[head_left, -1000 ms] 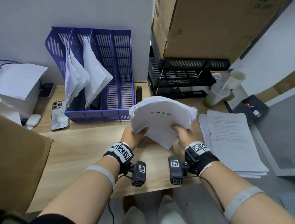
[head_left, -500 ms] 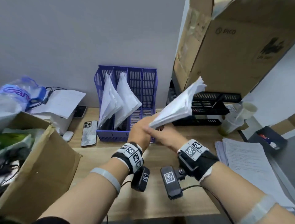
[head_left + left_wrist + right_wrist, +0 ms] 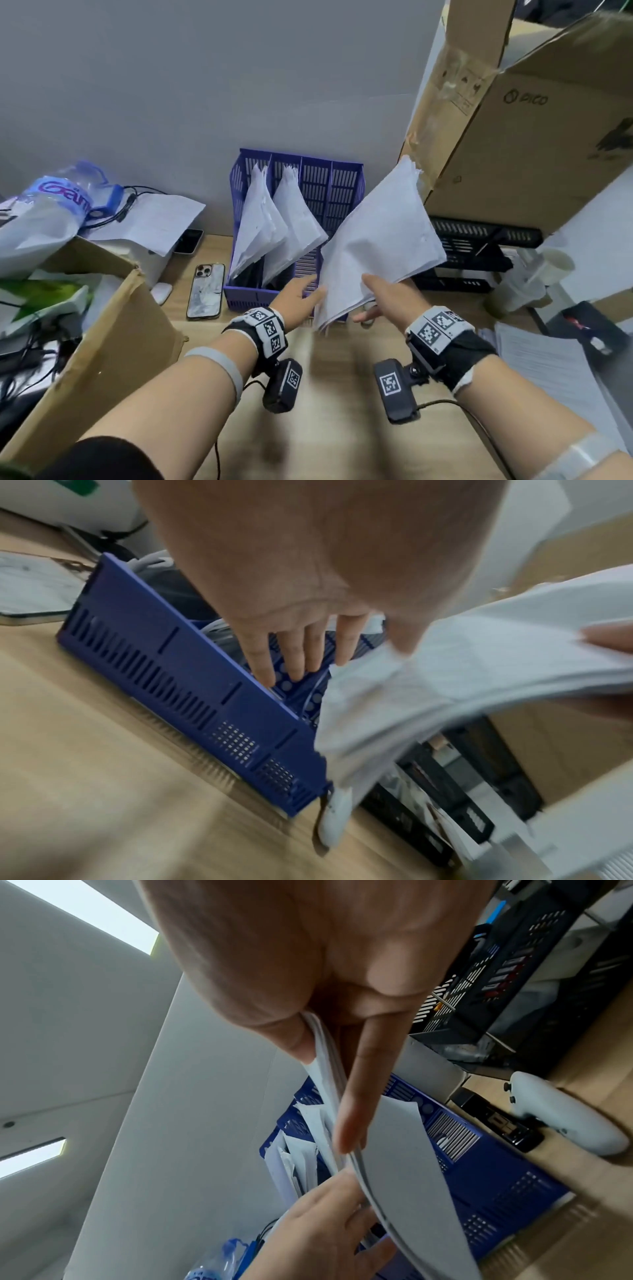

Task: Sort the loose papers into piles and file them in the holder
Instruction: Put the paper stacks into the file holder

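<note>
The purple file holder [image 3: 342, 192] stands against the wall, with a pile of papers in each of its two left slots. My right hand [image 3: 376, 294] pinches a thick stack of white papers [image 3: 380, 246] between thumb and fingers and holds it tilted above the holder's right slots. In the right wrist view the thumb and index finger [image 3: 346, 1123] clamp the stack [image 3: 411, 1177]. My left hand [image 3: 303, 294] touches the stack's lower left edge with straight fingers. In the left wrist view those fingers [image 3: 294, 658] reach over the holder [image 3: 192, 685] beside the stack [image 3: 479, 674].
An open cardboard box [image 3: 102, 329] stands at the left, a phone [image 3: 205, 291] beside the holder. Black trays [image 3: 472, 253] sit under a large carton [image 3: 531, 120] on the right. More papers [image 3: 548, 370] lie at the right edge. A white controller [image 3: 565, 1115] lies near the holder.
The stack has swung from flat on the desk to upright and down toward the holder's right slots. My left hand has loosened from gripping the stack to touching its edge.
</note>
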Demonstrator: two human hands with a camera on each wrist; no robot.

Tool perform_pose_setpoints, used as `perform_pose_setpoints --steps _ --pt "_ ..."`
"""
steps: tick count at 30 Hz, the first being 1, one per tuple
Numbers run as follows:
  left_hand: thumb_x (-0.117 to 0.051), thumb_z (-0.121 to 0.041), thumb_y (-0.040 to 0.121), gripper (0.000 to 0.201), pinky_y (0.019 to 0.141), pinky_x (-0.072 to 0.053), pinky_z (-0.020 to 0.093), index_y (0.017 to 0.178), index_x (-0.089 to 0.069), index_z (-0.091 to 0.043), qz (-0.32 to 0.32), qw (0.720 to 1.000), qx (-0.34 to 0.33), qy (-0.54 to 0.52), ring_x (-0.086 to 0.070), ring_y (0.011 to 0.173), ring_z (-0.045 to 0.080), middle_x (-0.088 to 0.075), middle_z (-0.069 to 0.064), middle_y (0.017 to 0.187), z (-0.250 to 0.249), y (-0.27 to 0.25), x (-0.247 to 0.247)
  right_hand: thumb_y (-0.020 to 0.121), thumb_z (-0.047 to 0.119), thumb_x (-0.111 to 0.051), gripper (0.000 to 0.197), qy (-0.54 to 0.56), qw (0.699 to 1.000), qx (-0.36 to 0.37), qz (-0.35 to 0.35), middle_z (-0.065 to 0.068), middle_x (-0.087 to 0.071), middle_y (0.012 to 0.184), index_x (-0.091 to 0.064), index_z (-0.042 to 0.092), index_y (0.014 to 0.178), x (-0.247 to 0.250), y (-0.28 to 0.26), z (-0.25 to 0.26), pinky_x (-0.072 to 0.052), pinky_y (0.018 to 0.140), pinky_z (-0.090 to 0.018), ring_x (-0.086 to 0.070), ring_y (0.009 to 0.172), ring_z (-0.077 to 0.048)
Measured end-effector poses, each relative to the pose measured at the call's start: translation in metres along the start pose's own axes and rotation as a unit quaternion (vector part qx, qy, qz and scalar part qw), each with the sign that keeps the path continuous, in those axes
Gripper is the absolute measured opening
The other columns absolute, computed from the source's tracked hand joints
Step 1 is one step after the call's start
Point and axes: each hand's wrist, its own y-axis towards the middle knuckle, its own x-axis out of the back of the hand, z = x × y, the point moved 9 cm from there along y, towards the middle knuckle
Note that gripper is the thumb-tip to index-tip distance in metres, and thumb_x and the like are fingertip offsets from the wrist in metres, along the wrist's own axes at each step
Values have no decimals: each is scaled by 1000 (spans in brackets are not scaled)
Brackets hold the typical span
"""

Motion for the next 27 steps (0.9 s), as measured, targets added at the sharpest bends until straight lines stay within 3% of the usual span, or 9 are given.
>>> perform_pose_setpoints --steps 2,4,7,11,14,17,21,24,27 --pt "-55 -23 96 47 105 -28 16 140 -47 -10 -27 999 26 31 -44 130 13 -43 -9 136 8 12 9 95 49 -39 41 -37 999 -4 19 -8 -77 79 -62 15 102 -2 5 -1 -43 89 -31 -69 103 -28" --pt "-56 -18 92 52 109 -29 22 142 -44 -11 -55 997 41 18 -44 133 17 -48 -1 140 16 23 20 96 47 -41 41 -36 999 8 36 -7 -77 89 -59 15 115 -5 12 1 -48 88 -23 -74 86 -18" --pt "-57 -17 89 77 118 -24 33 155 -18 -25 -125 987 103 -1 -29 144 20 -31 1 155 37 30 40 97 38 -47 37 -18 998 29 52 -9 -68 116 -51 16 127 -13 21 9 -45 48 -9 -73 64 -10" --pt "-58 -14 94 83 103 -36 24 155 -4 -31 -146 977 105 -117 -48 121 9 -47 -11 129 42 34 46 96 28 -51 36 15 997 45 52 -5 -63 118 -47 10 128 -24 35 29 -36 32 -11 -74 63 -21" --pt "-49 -25 97 68 107 -45 46 153 -12 -38 -129 970 119 -166 -58 120 22 -59 1 129 47 44 41 97 21 -47 6 -13 996 78 35 2 -64 91 -49 16 100 -26 44 48 -51 44 -18 -74 78 -32" --pt "-48 -51 93 58 107 -45 51 147 -26 -45 -124 963 133 -201 -55 125 21 -56 -8 135 55 58 35 96 16 -47 19 -17 994 102 41 6 -64 87 -47 26 79 -27 49 61 -61 71 -30 -73 77 -30" --pt "-51 -84 71 63 109 -40 52 127 -46 -56 -115 953 172 -223 -53 130 28 -59 -1 137 90 90 27 93 13 -50 24 -10 991 121 54 15 -60 87 -52 31 76 -26 57 63 -60 77 -46 -72 80 -35" --pt "-51 -71 78 47 109 -41 50 119 -58 -49 -102 953 173 -227 -57 125 26 -65 -1 129 71 90 28 91 14 -51 19 4 990 126 62 11 -64 96 -57 30 83 -24 63 66 -59 81 -50 -71 86 -32" --pt "-49 -68 80 40 108 -43 50 113 -58 -49 -101 954 161 -231 -58 123 21 -66 0 129 60 88 33 93 12 -50 15 36 991 111 61 9 -63 99 -56 18 106 -23 73 66 -62 67 -43 -73 73 -32"
